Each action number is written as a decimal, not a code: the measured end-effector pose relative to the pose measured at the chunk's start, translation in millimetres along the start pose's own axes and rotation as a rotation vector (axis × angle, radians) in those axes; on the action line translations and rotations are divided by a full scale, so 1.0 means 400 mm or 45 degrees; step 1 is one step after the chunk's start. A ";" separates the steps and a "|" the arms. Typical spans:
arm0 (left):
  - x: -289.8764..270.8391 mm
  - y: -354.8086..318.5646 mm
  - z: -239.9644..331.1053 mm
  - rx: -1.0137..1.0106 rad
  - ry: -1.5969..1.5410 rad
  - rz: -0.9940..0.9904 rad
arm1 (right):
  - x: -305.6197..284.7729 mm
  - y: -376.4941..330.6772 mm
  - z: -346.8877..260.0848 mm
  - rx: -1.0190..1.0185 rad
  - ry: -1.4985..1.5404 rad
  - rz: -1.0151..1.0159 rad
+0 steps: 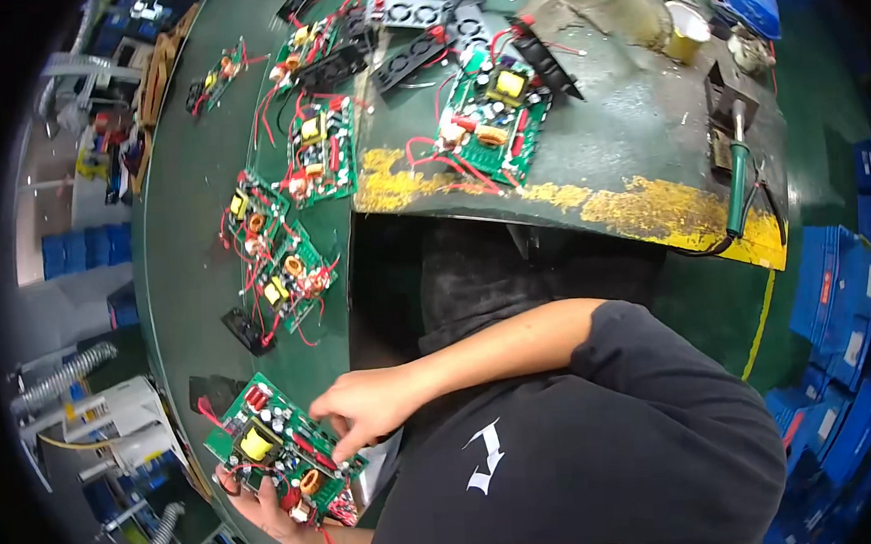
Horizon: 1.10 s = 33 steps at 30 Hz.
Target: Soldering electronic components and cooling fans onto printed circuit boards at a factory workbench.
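Observation:
A green circuit board (281,433) with a yellow transformer, a copper coil and red wires is tilted over the bench at the lower left. My left hand (271,512) grips it along its lower left edge, fingers partly hidden beneath. At its right edge my right hand (373,403) has thumb and fingers bent against the board, near a row of red parts. A black fan panel (215,394) lies by the board's upper left corner, partly covered. Beyond it, more boards (293,275) with loose red wires lie along the green bench top (193,245).
A worn metal table (605,115) with a yellow-painted edge stands ahead, bearing another board (491,116), several fan panels (412,12) and a white cup (689,27). A green-handled soldering iron (737,182) rests in its stand at the right. Blue bins (835,281) are stacked far right.

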<state>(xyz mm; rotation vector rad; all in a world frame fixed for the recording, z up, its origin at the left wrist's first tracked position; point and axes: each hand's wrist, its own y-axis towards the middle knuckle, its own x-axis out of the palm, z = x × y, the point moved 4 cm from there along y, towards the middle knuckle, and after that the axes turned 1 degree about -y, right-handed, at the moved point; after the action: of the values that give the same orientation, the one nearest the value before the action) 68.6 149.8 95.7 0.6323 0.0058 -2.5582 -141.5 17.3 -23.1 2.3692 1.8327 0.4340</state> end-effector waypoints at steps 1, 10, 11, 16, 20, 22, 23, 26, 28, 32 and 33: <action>0.028 0.020 0.040 0.042 0.005 -0.147 | -0.028 -0.048 -0.024 -0.035 -0.020 0.058; 0.667 0.148 0.310 0.040 -0.320 -0.933 | -0.215 -0.651 -0.215 0.239 -0.313 0.879; 0.743 0.163 0.320 -0.033 -0.297 -1.208 | -0.206 -0.714 -0.220 0.267 -0.245 0.973; 1.004 0.177 0.333 0.173 -0.138 -1.856 | -0.097 -0.962 -0.231 0.357 -0.126 1.586; 1.115 0.136 0.330 0.304 -0.076 -1.967 | -0.037 -1.023 -0.234 0.162 -0.008 1.842; 1.182 0.115 0.331 0.196 -0.214 -2.066 | -0.043 -1.037 -0.234 0.083 -0.031 1.930; 1.208 0.109 0.330 0.125 -0.242 -2.113 | -0.055 -1.040 -0.239 0.065 -0.051 1.975; 1.285 0.098 0.297 -0.058 -0.508 -2.106 | -0.077 -1.065 -0.267 0.038 -0.142 2.034; 1.313 0.109 0.291 -0.060 -0.400 -2.093 | -0.085 -1.083 -0.283 0.033 -0.195 2.108; 1.346 0.142 0.231 0.147 0.142 -2.033 | -0.097 -1.108 -0.305 0.043 -0.289 2.218; 1.361 0.143 0.220 0.276 0.060 -1.980 | -0.103 -1.109 -0.312 0.023 -0.296 2.239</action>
<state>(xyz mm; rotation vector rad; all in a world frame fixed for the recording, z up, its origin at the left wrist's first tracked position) -360.1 -166.5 -57.7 1.0069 0.3772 -4.0570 -599.3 83.6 -27.1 3.0942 -0.7093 0.1604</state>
